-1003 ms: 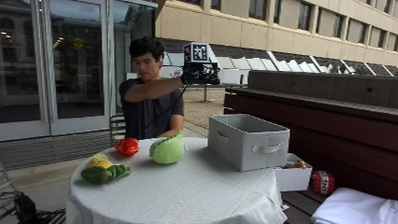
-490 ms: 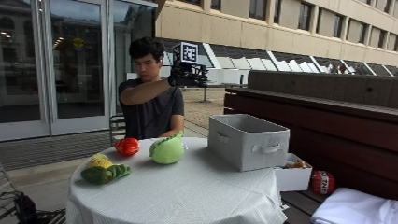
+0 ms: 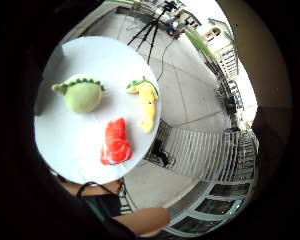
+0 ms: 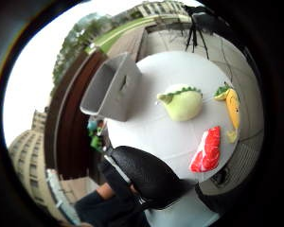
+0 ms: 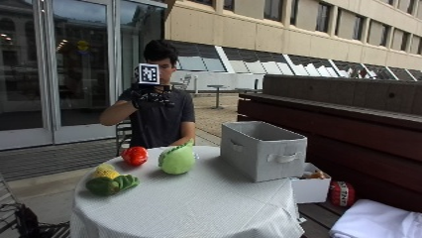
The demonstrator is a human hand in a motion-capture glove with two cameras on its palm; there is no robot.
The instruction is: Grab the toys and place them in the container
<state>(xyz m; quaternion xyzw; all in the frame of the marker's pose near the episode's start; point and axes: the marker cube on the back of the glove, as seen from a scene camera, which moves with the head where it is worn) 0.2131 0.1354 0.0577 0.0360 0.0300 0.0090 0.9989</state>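
Note:
Three soft toys lie on the round white-clothed table [image 5: 198,208]: a red one [image 5: 135,155], a green one with a spiky back [image 5: 177,159] and a yellow-and-green corn toy [image 5: 109,179]. The grey fabric container [image 5: 264,148] stands at the table's right side, top open. My gloved right hand [image 5: 150,94] is raised in front of my chest, high above the toys, and holds nothing. From the palm I look down on the green toy [image 3: 82,95], corn toy [image 3: 146,102], red toy [image 3: 115,142] and container [image 4: 111,90]. A black gloved finger [image 4: 146,177] juts into the thumb side palm view.
A small white box [image 5: 310,186] and a red object [image 5: 341,192] sit on the dark wooden bench [image 5: 330,119] right of the table. White cloth [image 5: 376,223] lies at the bottom right. A tripod [image 3: 150,30] stands across the table from me.
My gloved hand has swung across from beside my head to in front of my chest and come slightly lower. The toys and container have not moved.

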